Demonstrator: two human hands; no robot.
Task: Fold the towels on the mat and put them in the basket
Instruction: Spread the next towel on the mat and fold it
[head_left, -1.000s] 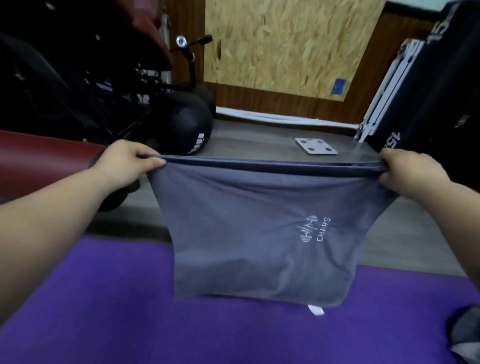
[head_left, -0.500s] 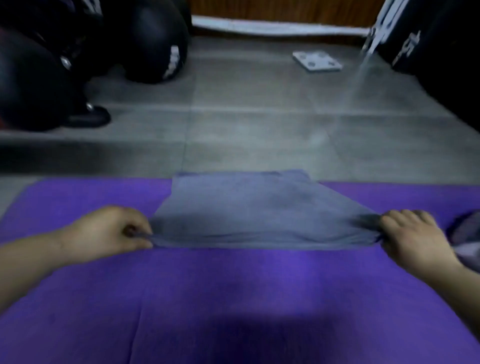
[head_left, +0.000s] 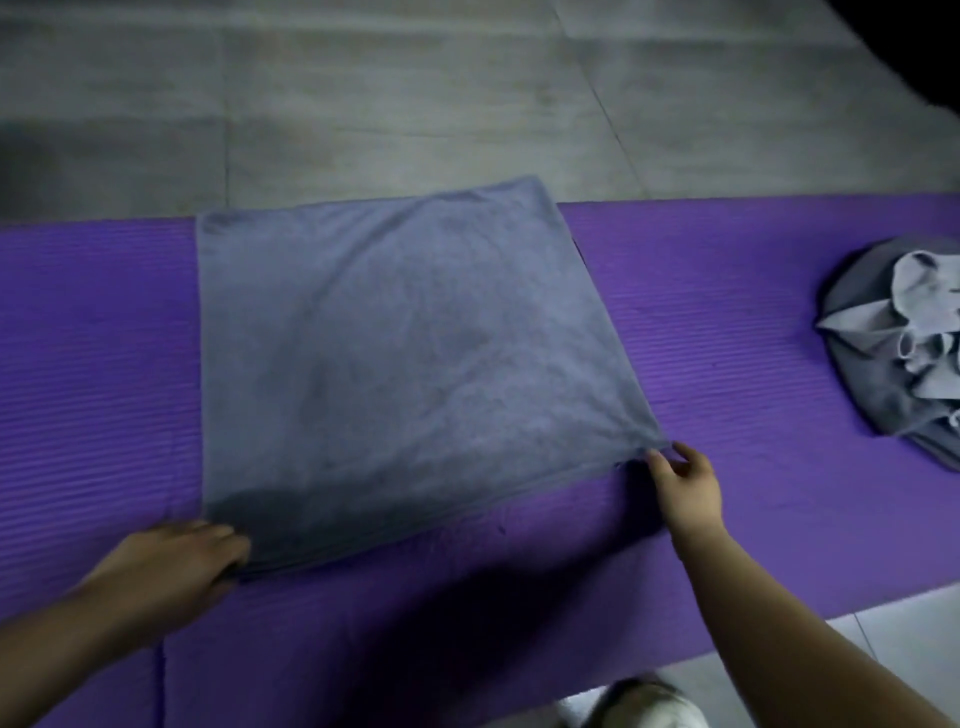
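A grey towel (head_left: 395, 353), folded in half, lies flat on the purple mat (head_left: 727, 322). My left hand (head_left: 176, 561) holds the towel's near left corner, fingers curled at its edge. My right hand (head_left: 685, 483) pinches the near right corner between thumb and fingers. A crumpled heap of grey towels (head_left: 898, 343) sits on the mat at the far right. No basket is in view.
Grey floor tiles (head_left: 415, 104) stretch beyond the mat's far edge. A dark object (head_left: 914, 47) fills the top right corner. A light shoe (head_left: 644, 701) shows at the bottom edge, on pale floor beside the mat.
The towel, held up in the air a second ago, has been lowered and laid flat on the mat. Both hands still hold its near corners. The view has tilted down.
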